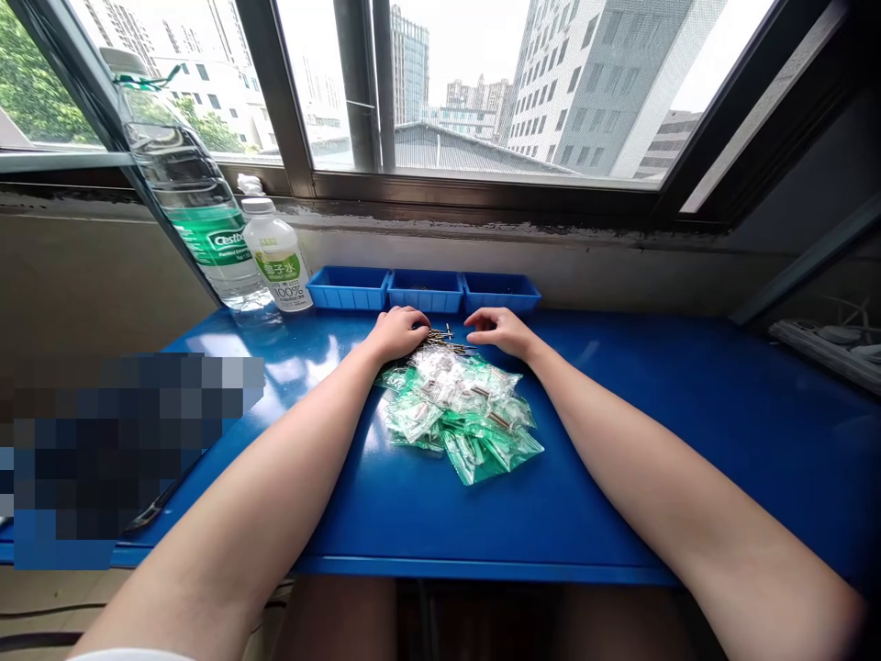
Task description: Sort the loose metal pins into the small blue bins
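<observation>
Small plastic packets (pixel 468 404), some clear and some green, lie in a heap on the blue table (pixel 482 532). A few show thin metal pieces inside. Behind the heap is a loose cluster of small metal pieces (pixel 444 339). My left hand (pixel 399 332) rests at the left side of this cluster, its fingers curled down by the pieces; whether it pinches any is too small to tell. To the right of the cluster, my right hand (pixel 501 331) has thumb and fingers apart, with nothing visible between them.
Three blue trays (pixel 425 292) stand in a row by the wall behind my hands. A large water bottle (pixel 199 211) and a smaller white bottle (pixel 279 262) are at the back left. A power strip (pixel 832 353) lies far right.
</observation>
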{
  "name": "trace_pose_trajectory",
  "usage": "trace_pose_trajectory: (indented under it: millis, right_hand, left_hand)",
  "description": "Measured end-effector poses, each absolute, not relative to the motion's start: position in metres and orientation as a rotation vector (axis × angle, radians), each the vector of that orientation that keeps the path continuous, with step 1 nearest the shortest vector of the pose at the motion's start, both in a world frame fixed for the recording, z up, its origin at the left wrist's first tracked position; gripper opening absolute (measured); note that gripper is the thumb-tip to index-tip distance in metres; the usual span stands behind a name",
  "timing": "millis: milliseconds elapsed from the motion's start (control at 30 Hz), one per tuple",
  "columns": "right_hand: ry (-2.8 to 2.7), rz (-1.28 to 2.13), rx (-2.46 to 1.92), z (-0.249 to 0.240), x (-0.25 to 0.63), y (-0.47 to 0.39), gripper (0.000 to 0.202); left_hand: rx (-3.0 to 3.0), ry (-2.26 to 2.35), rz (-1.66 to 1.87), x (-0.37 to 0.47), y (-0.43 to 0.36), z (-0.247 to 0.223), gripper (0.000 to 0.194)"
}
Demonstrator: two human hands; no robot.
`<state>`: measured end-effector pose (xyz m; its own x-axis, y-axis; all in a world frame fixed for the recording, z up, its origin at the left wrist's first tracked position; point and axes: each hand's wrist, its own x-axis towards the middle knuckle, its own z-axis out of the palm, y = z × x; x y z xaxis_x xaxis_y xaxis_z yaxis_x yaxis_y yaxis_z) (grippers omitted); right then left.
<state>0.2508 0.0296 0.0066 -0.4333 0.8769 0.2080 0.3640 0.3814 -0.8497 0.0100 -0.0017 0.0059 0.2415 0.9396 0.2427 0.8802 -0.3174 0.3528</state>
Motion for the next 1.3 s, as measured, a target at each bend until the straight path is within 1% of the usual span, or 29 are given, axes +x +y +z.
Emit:
trace_pose_trajectory:
  millis: [133,433,600,767,933,1200,1300]
  right_hand:
    - [-2.18,0.831,-1.117,0.0058,0.2502,0.0303,0.037]
    - [-2.165,0.767,-1.028,0.0026,0.2485,0.0297,0.009]
    - [-2.148,0.77,-1.065,0.0025,0.2474,0.0303,0.008]
    - [-1.981,0.825,-1.16,0.0006,0.246,0.0313,0.013]
    - [-1.934,0.815,-1.212,-0.0004,0.2459,0.0315,0.032]
    - [-1.92,0.809,-1.183,-0.001,0.2471,0.0295,0.054]
    - [-1.918,0.821,-1.166,-0.0013,0.2477,0.0295,0.057]
  left_hand:
    - [2.352,1.751,0.621,0.0101,-0.0017,0.0057,0.032]
    - [2.344,1.756,0.628,0.0106,-0.0035,0.0071,0.031]
    - [2.349,1.753,0.622,0.0104,-0.0039,0.0076,0.031]
    - [2.356,1.747,0.619,0.0101,-0.0039,0.0079,0.032]
    - [2.351,1.744,0.618,0.01,-0.0036,0.008,0.032]
    - [2.352,1.743,0.619,0.0098,-0.0033,0.0071,0.032]
    - [2.351,1.747,0.615,0.01,-0.0032,0.0071,0.032]
